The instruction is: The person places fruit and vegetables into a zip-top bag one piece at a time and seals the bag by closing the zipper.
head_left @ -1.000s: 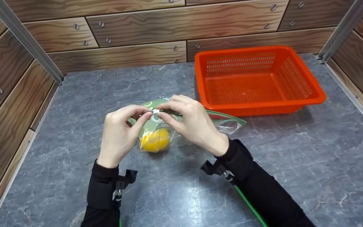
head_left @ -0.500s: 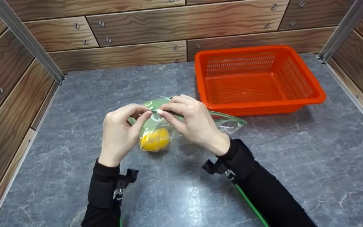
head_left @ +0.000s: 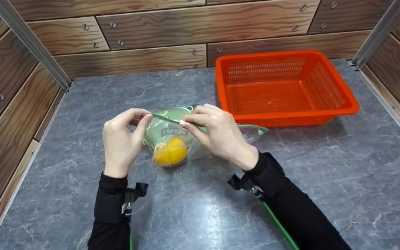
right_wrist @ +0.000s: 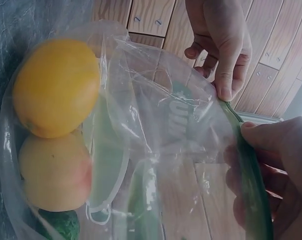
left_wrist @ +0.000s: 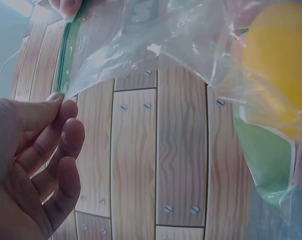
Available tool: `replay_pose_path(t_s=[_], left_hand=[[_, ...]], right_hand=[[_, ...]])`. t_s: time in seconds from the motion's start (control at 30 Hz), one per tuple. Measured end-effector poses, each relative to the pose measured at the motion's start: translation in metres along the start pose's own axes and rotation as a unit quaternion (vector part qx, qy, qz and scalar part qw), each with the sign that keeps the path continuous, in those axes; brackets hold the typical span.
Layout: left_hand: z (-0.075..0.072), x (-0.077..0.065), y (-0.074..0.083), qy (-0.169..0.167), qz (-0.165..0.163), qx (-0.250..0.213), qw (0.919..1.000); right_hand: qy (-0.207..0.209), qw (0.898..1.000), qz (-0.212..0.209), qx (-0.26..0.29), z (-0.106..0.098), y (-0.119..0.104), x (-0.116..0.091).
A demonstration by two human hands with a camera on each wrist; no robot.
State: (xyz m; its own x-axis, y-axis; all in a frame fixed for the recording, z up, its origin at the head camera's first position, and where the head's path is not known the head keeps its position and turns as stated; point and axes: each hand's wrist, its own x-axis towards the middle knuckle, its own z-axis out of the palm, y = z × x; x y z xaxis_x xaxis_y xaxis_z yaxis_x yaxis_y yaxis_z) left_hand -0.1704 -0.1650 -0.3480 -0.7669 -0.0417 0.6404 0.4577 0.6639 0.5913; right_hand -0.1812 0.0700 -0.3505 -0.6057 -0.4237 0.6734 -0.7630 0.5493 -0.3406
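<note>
A clear zip bag with a green zip strip and a green printed panel is held up over the table. My left hand pinches the strip at the bag's left corner between thumb and forefinger. Farther right along the strip, my right hand pinches it at a small white slider. Inside the bag lie a yellow, lemon-like fruit, a pale peach-like fruit beneath it in the right wrist view, and a dark green bumpy thing, partly cut off, of unclear kind.
An orange-red plastic basket with slotted walls stands at the back right, just behind my right hand. The grey marbled table is bordered by wood-patterned walls at the back and both sides.
My left hand has moved left along the strip, away from the slider, so a length of green strip now shows between the hands. The right hand has shifted slightly right with the slider.
</note>
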Motion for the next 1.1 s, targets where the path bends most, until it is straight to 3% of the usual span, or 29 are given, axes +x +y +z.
replay_pose_path(t_s=[0.13,0.6,1.1], left_hand=[[-0.001,0.001,-0.005,0.02,-0.012,-0.003,0.9997],[-0.006,0.001,-0.011,0.039,-0.031,-0.005,0.9987],[-0.007,0.003,-0.01,0.043,-0.044,-0.005,0.9981]], right_hand=[[-0.003,1.0,-0.001,-0.01,-0.002,0.001,-0.002],[-0.028,0.999,0.007,-0.04,-0.021,0.009,-0.007],[-0.04,0.998,0.019,-0.042,-0.041,0.027,-0.016]])
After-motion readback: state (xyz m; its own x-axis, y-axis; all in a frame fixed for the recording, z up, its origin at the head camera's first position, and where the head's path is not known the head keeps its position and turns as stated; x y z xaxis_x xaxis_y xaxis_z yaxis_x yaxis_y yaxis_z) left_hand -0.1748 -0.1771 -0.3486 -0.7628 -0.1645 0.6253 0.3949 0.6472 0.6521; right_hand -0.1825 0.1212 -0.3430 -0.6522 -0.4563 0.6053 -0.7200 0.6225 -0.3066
